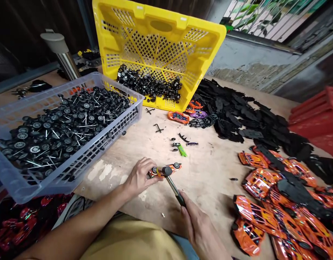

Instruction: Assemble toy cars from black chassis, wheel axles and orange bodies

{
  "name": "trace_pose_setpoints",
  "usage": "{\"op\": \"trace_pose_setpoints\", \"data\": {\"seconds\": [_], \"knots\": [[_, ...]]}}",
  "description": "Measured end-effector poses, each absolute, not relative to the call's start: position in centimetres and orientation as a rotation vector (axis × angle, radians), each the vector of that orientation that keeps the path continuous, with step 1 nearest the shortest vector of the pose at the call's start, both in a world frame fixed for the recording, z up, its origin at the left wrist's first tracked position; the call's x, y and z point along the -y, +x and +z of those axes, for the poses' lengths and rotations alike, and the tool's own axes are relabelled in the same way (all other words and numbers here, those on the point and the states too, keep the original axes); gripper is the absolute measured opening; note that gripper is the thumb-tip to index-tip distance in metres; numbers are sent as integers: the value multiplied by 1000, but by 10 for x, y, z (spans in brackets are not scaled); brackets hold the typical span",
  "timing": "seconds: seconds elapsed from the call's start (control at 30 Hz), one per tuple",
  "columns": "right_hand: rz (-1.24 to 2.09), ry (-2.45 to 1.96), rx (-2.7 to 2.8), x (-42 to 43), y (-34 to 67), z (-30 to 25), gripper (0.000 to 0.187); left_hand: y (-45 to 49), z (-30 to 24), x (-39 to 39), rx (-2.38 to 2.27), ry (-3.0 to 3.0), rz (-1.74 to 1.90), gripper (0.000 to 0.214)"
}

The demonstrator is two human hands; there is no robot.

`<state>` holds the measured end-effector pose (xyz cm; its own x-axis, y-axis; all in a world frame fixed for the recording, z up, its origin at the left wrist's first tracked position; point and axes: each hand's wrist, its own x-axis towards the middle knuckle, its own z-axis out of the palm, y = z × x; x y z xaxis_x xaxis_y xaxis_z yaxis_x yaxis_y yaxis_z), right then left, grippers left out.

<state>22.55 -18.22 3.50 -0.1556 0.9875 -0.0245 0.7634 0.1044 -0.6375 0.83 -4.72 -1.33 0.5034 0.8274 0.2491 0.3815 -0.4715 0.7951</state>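
On the wooden table in front of me lies an orange toy car [177,166] with black wheels, turned on its side. My left hand [141,175] grips its left end, fingers closed around it. A hammer [172,186] with a dark head and metal shaft is held by its black handle in my right hand [200,224]. Its head is over the middle of the car and covers part of it; whether the two touch I cannot tell. Beyond the car lie a bright green piece [182,150] and a small wheel set [175,144].
A clear plastic basket [101,139] full of wheels on axles stands at left. Behind it a yellow crate [209,47] is tipped up with black parts inside. Orange car bodies [260,209] pile up at right, black flat parts [237,108] behind them. A steel tumbler [67,63] stands back left.
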Motion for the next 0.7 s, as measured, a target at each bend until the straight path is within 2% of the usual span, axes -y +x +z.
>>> {"op": "trace_pose_setpoints", "data": {"seconds": [0.3,0.43,0.57,0.7], "knots": [[650,-1756,1946,170,242,26,42,3,-13,45,-949,2078,813,28],[529,-1960,1840,157,273,13,46,-2,-7,42,-877,2079,765,30],[505,-2195,1840,144,291,0,47,4,2,37,-835,1998,765,44],[436,-2293,1863,140,289,-6,45,15,7,35,-804,1910,717,29]]}}
